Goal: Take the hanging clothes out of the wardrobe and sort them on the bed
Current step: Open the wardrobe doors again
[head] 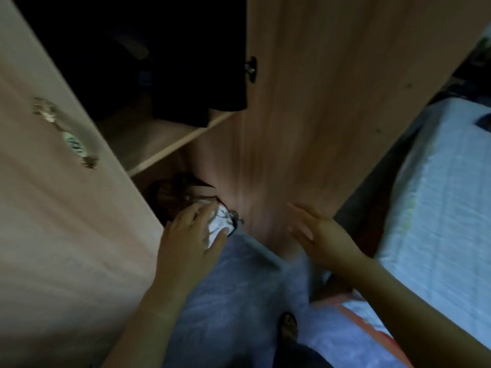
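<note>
The wardrobe stands open, its left door (53, 181) swung toward me and its right door (332, 115) shut. Dark clothes (196, 75) hang inside above a wooden shelf (170, 144). Below the shelf lies a brown patterned bundle (172, 197). My left hand (191, 235) reaches into that lower compartment, its fingers and thumb curled round a white patterned cloth (219, 225). My right hand (316, 232) hovers flat, fingers straight, in front of the lower part of the right door, holding nothing. The bed (438, 195), under a pale blue sheet, lies to the right.
The left door carries a metal handle (66, 134) and the right door a small dark knob (251, 68). Bluish fabric (239, 301) covers my lap below the hands. A dark item (485, 120) lies on the bed's far edge. The frame is blurred.
</note>
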Motion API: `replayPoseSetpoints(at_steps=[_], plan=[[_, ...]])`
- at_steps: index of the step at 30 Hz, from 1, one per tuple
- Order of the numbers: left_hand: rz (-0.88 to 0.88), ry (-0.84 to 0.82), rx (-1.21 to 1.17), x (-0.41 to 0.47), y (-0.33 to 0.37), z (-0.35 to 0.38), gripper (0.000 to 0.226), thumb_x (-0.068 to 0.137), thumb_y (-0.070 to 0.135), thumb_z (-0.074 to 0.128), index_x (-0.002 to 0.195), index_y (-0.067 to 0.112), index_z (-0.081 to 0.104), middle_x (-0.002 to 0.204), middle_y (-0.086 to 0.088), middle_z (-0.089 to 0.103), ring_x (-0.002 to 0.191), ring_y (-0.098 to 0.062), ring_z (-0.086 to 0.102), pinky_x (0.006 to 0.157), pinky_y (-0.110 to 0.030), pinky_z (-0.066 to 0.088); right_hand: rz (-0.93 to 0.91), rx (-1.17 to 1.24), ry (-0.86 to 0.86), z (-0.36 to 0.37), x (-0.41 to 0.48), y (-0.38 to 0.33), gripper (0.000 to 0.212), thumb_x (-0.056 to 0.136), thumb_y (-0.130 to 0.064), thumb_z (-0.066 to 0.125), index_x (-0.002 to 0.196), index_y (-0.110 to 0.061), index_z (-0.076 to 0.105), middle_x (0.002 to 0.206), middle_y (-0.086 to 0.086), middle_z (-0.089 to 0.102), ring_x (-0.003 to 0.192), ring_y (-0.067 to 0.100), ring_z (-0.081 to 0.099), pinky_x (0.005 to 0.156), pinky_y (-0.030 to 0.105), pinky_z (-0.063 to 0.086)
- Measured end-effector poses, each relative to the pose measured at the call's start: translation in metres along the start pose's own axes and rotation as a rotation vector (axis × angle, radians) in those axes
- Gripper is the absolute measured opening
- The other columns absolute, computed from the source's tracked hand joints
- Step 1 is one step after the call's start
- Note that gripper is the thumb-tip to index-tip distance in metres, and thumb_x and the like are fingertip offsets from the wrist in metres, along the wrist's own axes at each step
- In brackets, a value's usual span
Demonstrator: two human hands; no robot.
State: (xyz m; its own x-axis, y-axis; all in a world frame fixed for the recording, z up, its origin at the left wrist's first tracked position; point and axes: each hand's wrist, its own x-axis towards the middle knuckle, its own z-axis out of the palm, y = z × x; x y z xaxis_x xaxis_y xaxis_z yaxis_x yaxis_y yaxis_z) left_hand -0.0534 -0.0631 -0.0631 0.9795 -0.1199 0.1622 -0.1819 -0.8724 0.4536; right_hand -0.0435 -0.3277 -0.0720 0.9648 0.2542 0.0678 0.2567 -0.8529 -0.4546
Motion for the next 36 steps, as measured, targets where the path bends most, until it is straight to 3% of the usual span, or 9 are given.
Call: replayPoseSetpoints(at_steps=[3, 7, 13, 18, 23, 27, 31, 36], plan=[[0.056, -0.076, -0.08, 0.005, 0.026, 0.027, 0.061, 0.083, 0.06, 0.036, 0.128, 0.023, 0.053, 0.133, 0.002, 0.052, 0.122, -0.02, 0.049, 0.097, -0.043, 0.045, 0.106, -0.034, 0.086, -0.017, -0.019, 0.027, 0.048, 0.09, -0.028, 0.058, 0.135, -0.015, 0.047, 0.139, 0.007, 0.047, 0.114, 0.025, 0.054, 0.091, 0.026, 0.04], [0.117, -0.104, -0.108, 0.023, 0.072, 0.061, 0.059, 0.082, 0.06, 0.04, 0.124, 0.021, 0.055, 0.125, -0.002, 0.058, 0.115, -0.023, 0.054, 0.094, -0.047, 0.046, 0.185, -0.044, 0.182, -0.053, -0.027, 0.08, 0.05, 0.089, -0.03, 0.059, 0.135, -0.013, 0.047, 0.137, 0.012, 0.048, 0.122, 0.03, 0.048, 0.099, 0.038, 0.041], [0.059, -0.082, -0.089, 0.061, 0.155, 0.097, 0.066, 0.077, 0.061, 0.032, 0.132, 0.029, 0.049, 0.136, 0.004, 0.049, 0.123, -0.018, 0.047, 0.099, -0.041, 0.042, 0.147, -0.005, 0.377, -0.134, 0.019, 0.154, 0.056, 0.093, -0.031, 0.053, 0.142, -0.013, 0.034, 0.144, 0.009, 0.04, 0.129, 0.021, 0.039, 0.095, 0.018, 0.025], [-0.043, -0.011, -0.055, 0.083, 0.198, 0.126, 0.069, 0.077, 0.064, 0.027, 0.133, 0.03, 0.048, 0.139, 0.005, 0.047, 0.124, -0.017, 0.045, 0.102, -0.036, 0.04, -0.083, 0.095, 0.41, -0.18, 0.071, 0.191, 0.056, 0.092, -0.028, 0.056, 0.142, -0.015, 0.035, 0.137, 0.004, 0.048, 0.122, 0.013, 0.044, 0.091, -0.001, 0.023], [-0.176, 0.064, -0.055, 0.08, 0.223, 0.14, 0.065, 0.08, 0.061, 0.034, 0.131, 0.026, 0.052, 0.135, 0.002, 0.052, 0.12, -0.021, 0.05, 0.1, -0.037, 0.043, -0.342, 0.149, 0.398, -0.193, 0.094, 0.205, 0.039, 0.089, -0.024, 0.061, 0.123, -0.005, 0.056, 0.115, 0.007, 0.062, 0.105, 0.014, 0.055, 0.09, 0.006, 0.035], [-0.272, 0.1, -0.03, 0.07, 0.23, 0.141, 0.067, 0.078, 0.062, 0.032, 0.131, 0.026, 0.052, 0.135, 0.003, 0.052, 0.122, -0.019, 0.049, 0.099, -0.034, 0.043, -0.438, 0.177, 0.383, -0.193, 0.096, 0.208, 0.051, 0.086, -0.023, 0.066, 0.13, -0.004, 0.052, 0.13, 0.007, 0.056, 0.119, 0.012, 0.05, 0.103, 0.017, 0.037], [-0.329, 0.126, 0.017, 0.063, 0.231, 0.138, 0.069, 0.077, 0.063, 0.029, 0.131, 0.027, 0.051, 0.136, 0.004, 0.051, 0.122, -0.019, 0.049, 0.096, -0.036, 0.045, -0.517, 0.215, 0.381, -0.187, 0.092, 0.199, 0.053, 0.084, -0.02, 0.069, 0.131, -0.005, 0.051, 0.133, 0.005, 0.054, 0.12, 0.01, 0.049, 0.103, 0.009, 0.031], [-0.363, 0.195, 0.056, 0.051, 0.232, 0.125, 0.067, 0.077, 0.063, 0.03, 0.131, 0.028, 0.049, 0.135, 0.006, 0.05, 0.12, -0.018, 0.048, 0.092, -0.027, 0.04, -0.636, 0.238, 0.38, -0.176, 0.083, 0.175, 0.048, 0.083, -0.015, 0.068, 0.127, -0.006, 0.055, 0.13, 0.009, 0.056, 0.116, 0.01, 0.049, 0.1, 0.004, 0.03]])
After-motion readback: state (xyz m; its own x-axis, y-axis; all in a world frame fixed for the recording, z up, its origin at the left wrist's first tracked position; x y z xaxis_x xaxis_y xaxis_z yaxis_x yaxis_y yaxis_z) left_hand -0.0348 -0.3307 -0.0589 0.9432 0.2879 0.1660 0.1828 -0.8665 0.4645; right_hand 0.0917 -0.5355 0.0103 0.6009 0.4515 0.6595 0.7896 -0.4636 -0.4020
